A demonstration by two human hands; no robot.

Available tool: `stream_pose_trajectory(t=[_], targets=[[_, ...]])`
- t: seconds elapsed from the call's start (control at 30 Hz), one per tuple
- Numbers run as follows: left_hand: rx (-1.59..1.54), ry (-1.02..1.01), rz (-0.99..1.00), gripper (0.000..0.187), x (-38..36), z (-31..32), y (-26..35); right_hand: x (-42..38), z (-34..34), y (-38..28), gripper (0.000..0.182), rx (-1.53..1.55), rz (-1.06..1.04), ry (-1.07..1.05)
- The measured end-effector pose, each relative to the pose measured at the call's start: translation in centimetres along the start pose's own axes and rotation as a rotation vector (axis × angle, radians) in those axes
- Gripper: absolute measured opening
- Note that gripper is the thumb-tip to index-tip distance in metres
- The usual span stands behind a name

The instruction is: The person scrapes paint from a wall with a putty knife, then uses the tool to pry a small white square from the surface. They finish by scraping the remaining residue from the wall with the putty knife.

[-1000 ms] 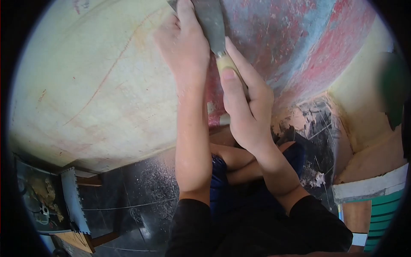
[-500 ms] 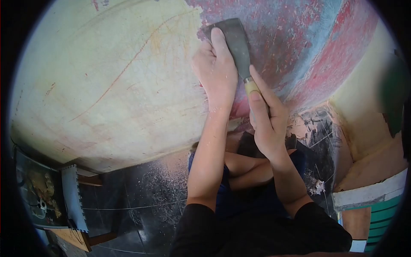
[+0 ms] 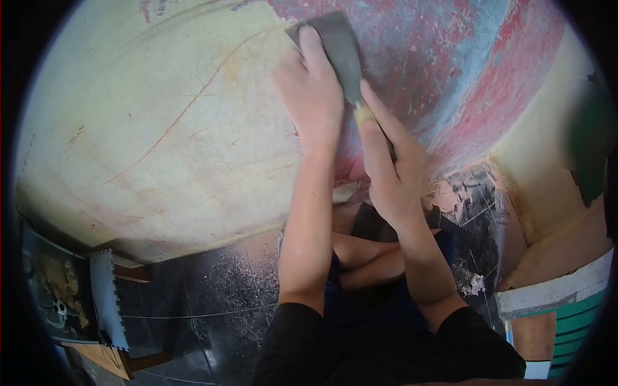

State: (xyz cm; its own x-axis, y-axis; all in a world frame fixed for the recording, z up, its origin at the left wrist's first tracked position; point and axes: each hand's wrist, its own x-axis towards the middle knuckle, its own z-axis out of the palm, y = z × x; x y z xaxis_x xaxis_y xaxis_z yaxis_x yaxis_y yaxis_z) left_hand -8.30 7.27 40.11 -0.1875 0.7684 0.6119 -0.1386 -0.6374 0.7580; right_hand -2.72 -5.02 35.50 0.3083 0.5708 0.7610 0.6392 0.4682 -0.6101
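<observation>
A: Quick, what's nearest?
B: Black sleeves (image 3: pixel 293 341), bare forearms (image 3: pixel 312 225), folded legs (image 3: pixel 373 267) btwn & below.

A: R hand?
B: R hand (image 3: pixel 396 174) is clamped round the scraper (image 3: pixel 344 61) by its hdl (image 3: pixel 364 116). Thumb's on top, index finger's straight along the R side, tip just beside the blade base. Other fingers mostly hidden.

A: L hand?
B: L hand (image 3: pixel 312 90) is on the blade's L side, a bit blurred. Thumb's flat on the blade face nr the broad edge; fingers curl beside/under it. Can't tell if they pinch the metal.

A: & the blade?
B: Over the wall (image 3: pixel 180 128), tilted up-L, at the border btwn pale paint & the patchy red/blue area. Can't tell if the edge touches.

A: Past that?
B: Dark tiled floor (image 3: pixel 257 276) w/ pale flecks along the wall's foot.
</observation>
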Motion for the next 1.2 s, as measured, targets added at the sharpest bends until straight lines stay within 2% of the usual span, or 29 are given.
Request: stream_pose_trajectory(t=[0.03, 0.1, 0.13, 0.2, 0.23, 0.3, 0.33, 0.4, 0.43, 0.5, 0.53, 0.6, 0.73, 0.8, 0.83, 0.9, 1.03, 1.1, 1.13, 1.2], targets=[[-0.001, -0.007, -0.002, 0.055, 0.3, -0.1, 0.7, 0.4, -0.1, -0.7, 0.043, -0.003, 0.005, 0.005], [-0.287, -0.035, -0.127, 0.055, 1.1, -0.3, 1.8, 1.1, -0.1, -2.1, 0.044, 0.047, 0.104, -0.073], [-0.291, -0.03, -0.115, 0.055, 1.0, -0.5, 1.7, 0.9, -0.1, -2.1, 0.044, 0.05, 0.091, -0.072], [0.004, -0.046, -0.072, 0.055, -0.3, -1.3, 0.0, -0.8, -0.4, -1.5, 0.045, -0.058, 0.142, -0.111], [0.001, -0.04, -0.062, 0.055, -1.4, -1.3, -1.0, -1.8, -0.4, -0.4, 0.045, -0.054, 0.131, -0.111], [-0.142, -0.035, -0.215, 0.055, -3.1, -1.2, -1.9, -3.0, 0.3, 0.9, 0.045, -0.093, -0.061, -0.038], [-0.142, -0.035, -0.213, 0.055, -2.5, -1.2, -1.9, -2.7, 0.4, 0.8, 0.045, -0.092, -0.062, -0.037], [-0.026, 0.009, -0.044, 0.053, -1.2, -1.0, -1.7, -2.1, 0.4, -0.3, 0.046, -0.081, 0.093, -0.052], [-0.021, -0.002, -0.062, 0.053, -0.7, -1.0, -1.0, -1.4, 0.4, -0.9, 0.046, -0.088, 0.114, -0.053], [-0.304, -0.048, -0.195, 0.053, 0.1, -0.9, 0.4, -0.2, 0.6, -1.5, 0.046, -0.022, -0.027, -0.014], [-0.303, -0.049, -0.199, 0.053, -0.2, -1.0, 0.2, -0.6, 0.5, -1.4, 0.046, -0.023, -0.023, -0.014], [-0.07, -0.026, -0.11, 0.053, -0.8, -1.3, -0.5, -1.6, 0.5, -0.7, 0.046, -0.073, 0.017, -0.033], [-0.166, 0.006, -0.155, 0.053, -2.1, -1.1, -2.2, -2.4, 0.5, 0.6, 0.044, -0.064, -0.031, -0.031], [0.012, 0.009, 0.041, 0.054, -0.2, -0.9, -2.0, -1.0, 0.8, 0.0, 0.043, -0.077, -0.043, 0.002], [0.017, -0.002, 0.023, 0.054, 0.4, -0.7, -1.1, -0.2, 0.7, -0.6, 0.043, -0.084, -0.023, 0.0], [-0.253, -0.008, -0.103, 0.056, 1.5, -0.4, 0.5, 1.1, 0.7, -1.5, 0.042, 0.041, -0.05, 0.001], [-0.064, 0.012, 0.002, 0.055, -0.9, -0.7, -1.0, -1.0, 0.0, -0.6, 0.04, -0.052, -0.051, -0.013], [-0.247, 0.018, -0.159, 0.053, -2.4, -0.3, -1.4, -2.3, -0.2, -0.4, 0.04, 0.0, 0.104, -0.035], [-0.248, 0.021, -0.153, 0.053, -1.7, -0.3, -1.4, -1.7, 0.0, 0.0, 0.04, 0.002, 0.097, -0.036], [-0.047, 0.042, 0.015, 0.05, -0.3, -0.2, -1.3, -0.1, 0.2, 0.7, 0.04, -0.097, -0.202, 0.031]])
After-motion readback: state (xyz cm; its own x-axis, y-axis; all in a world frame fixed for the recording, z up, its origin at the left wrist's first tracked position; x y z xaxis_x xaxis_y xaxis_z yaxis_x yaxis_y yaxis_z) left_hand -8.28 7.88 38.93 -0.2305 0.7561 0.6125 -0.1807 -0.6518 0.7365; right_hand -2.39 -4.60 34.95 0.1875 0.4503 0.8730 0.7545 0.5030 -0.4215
